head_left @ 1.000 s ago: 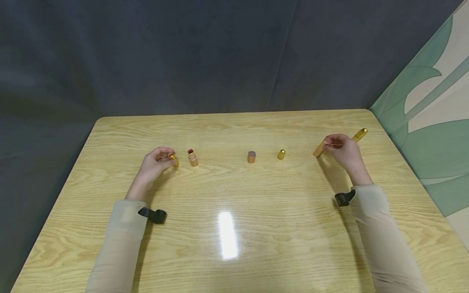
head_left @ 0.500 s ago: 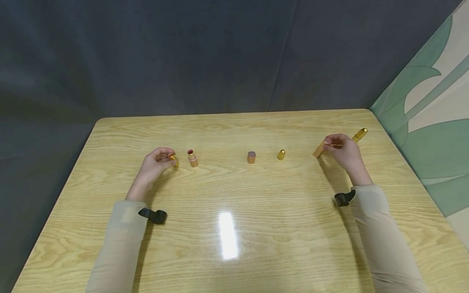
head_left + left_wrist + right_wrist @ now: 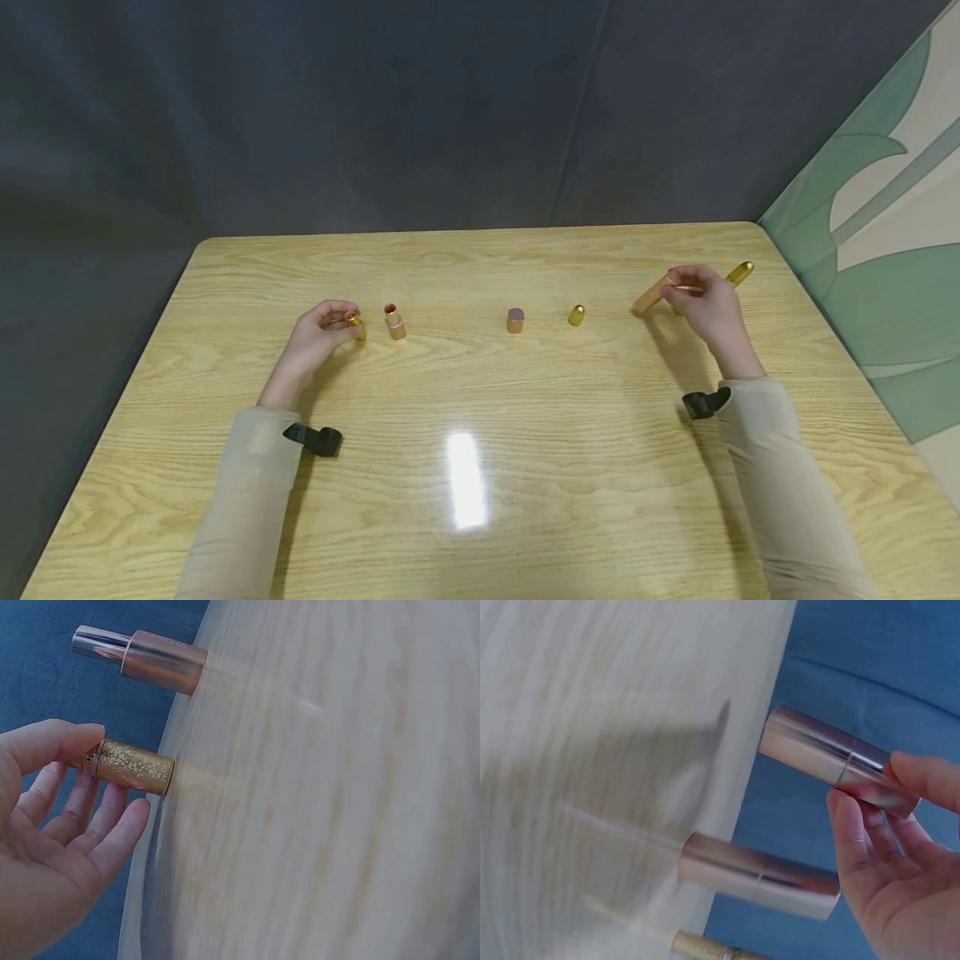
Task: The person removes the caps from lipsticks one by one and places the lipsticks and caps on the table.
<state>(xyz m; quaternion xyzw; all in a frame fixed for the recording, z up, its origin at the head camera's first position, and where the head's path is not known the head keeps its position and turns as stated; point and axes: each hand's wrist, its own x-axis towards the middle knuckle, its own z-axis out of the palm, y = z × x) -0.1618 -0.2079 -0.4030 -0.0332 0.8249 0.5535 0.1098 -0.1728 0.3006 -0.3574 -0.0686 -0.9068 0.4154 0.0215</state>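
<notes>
My left hand (image 3: 318, 332) pinches an uncapped gold lipstick (image 3: 135, 765) between thumb and fingers; its base stands at the tabletop. Just right of it stands an uncapped rose-gold lipstick (image 3: 394, 323), with lettering on its case in the left wrist view. At the right, my right hand (image 3: 705, 308) holds a closed rose-gold lipstick (image 3: 832, 761) by one end, tilted, thumb on one side and fingers on the other. A second closed rose-gold lipstick (image 3: 757, 877) stands beside it, mostly hidden behind the hand in the head view.
A rose-gold cap (image 3: 515, 322) and a gold cap (image 3: 576, 316) stand mid-table (image 3: 420, 392), between the hands. A closed gold lipstick (image 3: 739, 273) shows beyond my right hand. Dark cloth (image 3: 390, 117) hangs behind the table's back edge, and a patterned panel (image 3: 892, 242) borders the right.
My right hand has shifted slightly upward and away, lifting the closed rose-gold lipstick with it. The left hand and the gold lipstick have stayed put.
</notes>
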